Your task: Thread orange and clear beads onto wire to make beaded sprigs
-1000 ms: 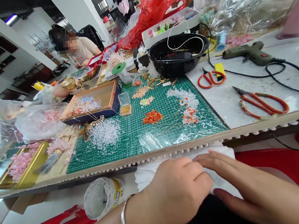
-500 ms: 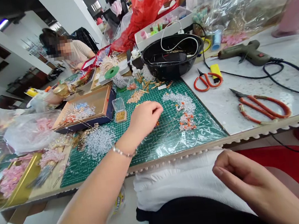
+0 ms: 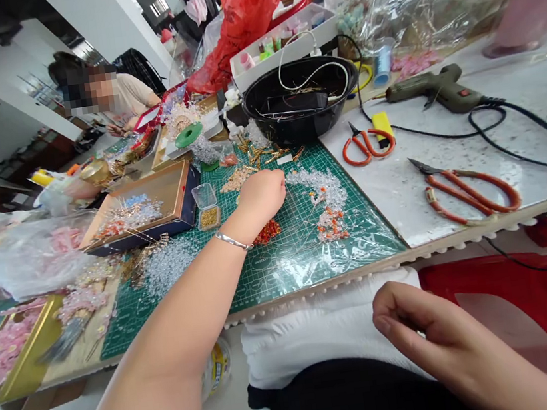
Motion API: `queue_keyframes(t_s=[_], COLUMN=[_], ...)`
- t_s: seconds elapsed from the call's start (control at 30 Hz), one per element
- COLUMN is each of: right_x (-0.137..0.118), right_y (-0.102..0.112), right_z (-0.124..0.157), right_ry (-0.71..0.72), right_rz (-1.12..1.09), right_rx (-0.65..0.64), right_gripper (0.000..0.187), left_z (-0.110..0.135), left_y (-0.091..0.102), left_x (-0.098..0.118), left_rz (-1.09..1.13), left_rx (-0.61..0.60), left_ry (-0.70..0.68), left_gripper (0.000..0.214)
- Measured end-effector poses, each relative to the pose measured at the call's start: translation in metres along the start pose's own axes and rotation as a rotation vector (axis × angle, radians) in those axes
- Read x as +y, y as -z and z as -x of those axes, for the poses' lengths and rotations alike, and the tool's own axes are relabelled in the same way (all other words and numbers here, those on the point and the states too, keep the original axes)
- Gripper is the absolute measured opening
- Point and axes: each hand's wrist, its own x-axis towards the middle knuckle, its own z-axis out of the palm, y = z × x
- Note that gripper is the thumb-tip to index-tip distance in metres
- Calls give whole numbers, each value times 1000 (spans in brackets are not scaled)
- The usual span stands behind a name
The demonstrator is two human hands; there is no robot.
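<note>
The person at the desk [image 3: 531,97] leans in, left hand [image 3: 262,196] reaching out over a green cutting mat [image 3: 301,262], a thin silver bangle [image 3: 230,241] on that wrist. From where I stand, the fingers of that hand bunch downward just above a heap of orange-red beads [image 3: 267,233], which sits right by the heel of the hand. The grip looks closed, but the fingers hide whatever lies under them, so I can't tell if it holds anything. Just beside it lies a spread of clear beads [image 3: 313,183], with a smaller orange cluster [image 3: 331,224] below.

The right hand [image 3: 435,338] hangs back over a white cloth [image 3: 320,333] on the lap, fingers curled and thumb close against them; no object shows in that grip, though I can't be sure it's empty.

Left of the mat sits a small clear box of gold beads [image 3: 209,218] beside a cardboard tray [image 3: 171,191]. A black bowl [image 3: 296,111] stands beyond, and red-handled scissors [image 3: 468,196] and a hot glue gun [image 3: 432,86] lie to the right. A co-worker [image 3: 118,94] sits farther along.
</note>
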Motion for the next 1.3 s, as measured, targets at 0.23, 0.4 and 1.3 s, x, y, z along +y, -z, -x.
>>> queue_keyframes(t_s=[0.23,0.4,1.3], right_x=[-10,-29,-50], right_y=[7,10,-3], right_z=[7,13,33], right_ry=[108,331,448], right_rz=[35,56,157], right_rx=[137,347,409], right_gripper=[27,25,20], left_z=[64,150,202], left_y=[34,25,8], left_x=[29,80,116], left_rz=[569,1192,1808], left_rx=[60,-91,-206], left_ry=[94,302,523], left_gripper=[15,15,9])
